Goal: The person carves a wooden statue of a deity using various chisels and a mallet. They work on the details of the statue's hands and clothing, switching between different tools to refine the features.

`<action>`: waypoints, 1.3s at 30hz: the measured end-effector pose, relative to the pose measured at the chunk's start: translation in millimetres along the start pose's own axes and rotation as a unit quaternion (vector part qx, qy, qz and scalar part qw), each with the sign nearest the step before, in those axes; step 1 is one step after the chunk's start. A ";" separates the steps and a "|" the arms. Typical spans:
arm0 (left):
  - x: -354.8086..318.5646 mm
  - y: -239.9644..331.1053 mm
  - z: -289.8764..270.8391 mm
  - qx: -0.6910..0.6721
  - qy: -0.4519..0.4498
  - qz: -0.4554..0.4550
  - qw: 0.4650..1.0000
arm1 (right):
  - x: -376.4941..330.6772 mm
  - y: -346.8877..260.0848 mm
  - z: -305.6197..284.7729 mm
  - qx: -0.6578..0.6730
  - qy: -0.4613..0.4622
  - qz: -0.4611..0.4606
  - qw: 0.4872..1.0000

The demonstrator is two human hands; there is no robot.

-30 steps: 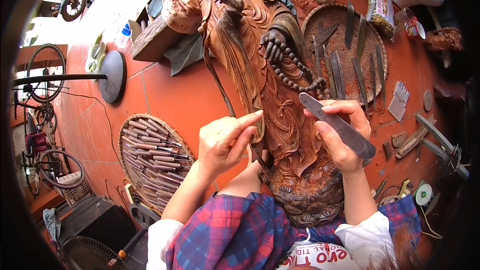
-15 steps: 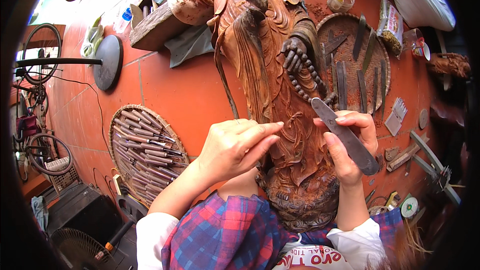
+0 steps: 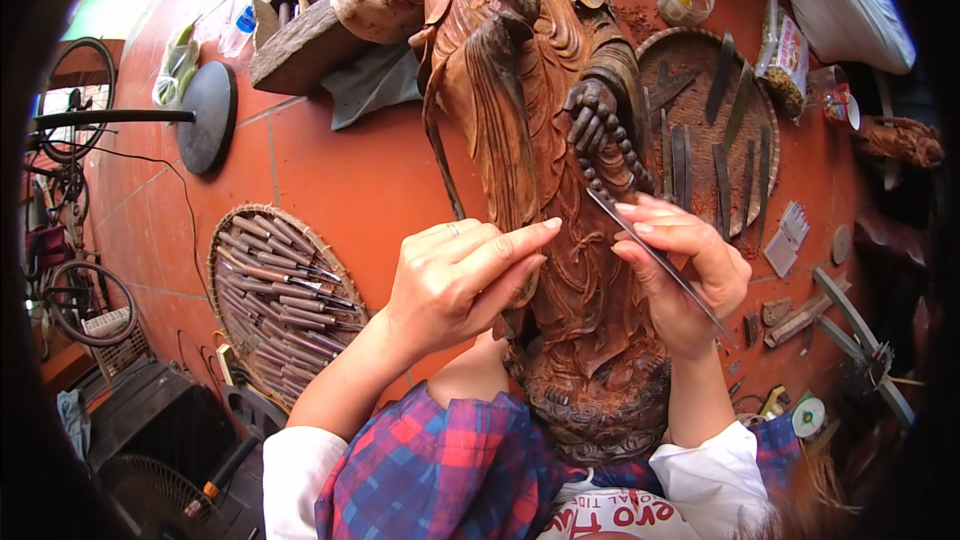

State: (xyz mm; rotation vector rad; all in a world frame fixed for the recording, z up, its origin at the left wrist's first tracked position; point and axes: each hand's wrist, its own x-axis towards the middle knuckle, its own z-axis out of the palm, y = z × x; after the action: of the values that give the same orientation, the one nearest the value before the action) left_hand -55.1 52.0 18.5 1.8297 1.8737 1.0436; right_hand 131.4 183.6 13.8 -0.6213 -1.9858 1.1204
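Note:
A carved brown wooden statue (image 3: pixel 570 310) of a robed figure lies in front of me, its base against my lap. Its carved hand (image 3: pixel 592 112) carries a string of beads. My right hand (image 3: pixel 690 270) is closed on a thin, flat grey metal file (image 3: pixel 688 294), pinched between thumb and fingers above the statue's lower robe. The file is turned nearly edge-on. My left hand (image 3: pixel 455 285) hovers at the statue's left side, index finger pointing right, thumb below it and the other fingers curled. Whether anything lies inside those curled fingers is hidden.
At left, a round woven tray (image 3: pixel 240 215) is filled with several wooden-handled carving tools. Another woven tray (image 3: pixel 740 155) at right bears several flat files. A wooden block (image 3: pixel 300 50), a black round stand base (image 3: pixel 208 118) and a plastic tub (image 3: pixel 685 0) sit farther off.
The file in my right hand has turned from showing its broad face to nearly edge-on. My left hand has shifted slightly left. The whole view has moved a little.

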 end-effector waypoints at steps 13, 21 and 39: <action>-6.8 -6.1 9.4 -0.016 0.004 -0.007 1.000 | 4.6 -0.8 -2.8 0.094 0.011 0.037 0.995; -21.5 -19.0 22.8 -0.039 -0.001 -0.023 0.999 | 4.8 2.2 -41.0 0.229 0.078 0.154 0.958; -27.4 -17.7 33.1 -0.037 0.009 -0.035 0.999 | -83.4 163.3 -125.9 -0.291 -0.104 0.506 0.806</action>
State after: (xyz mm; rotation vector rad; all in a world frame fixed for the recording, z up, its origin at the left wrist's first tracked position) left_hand -41.9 36.4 -23.2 1.7066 1.8687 1.0948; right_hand 289.5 268.0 -118.0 -2.1476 -2.2016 1.1313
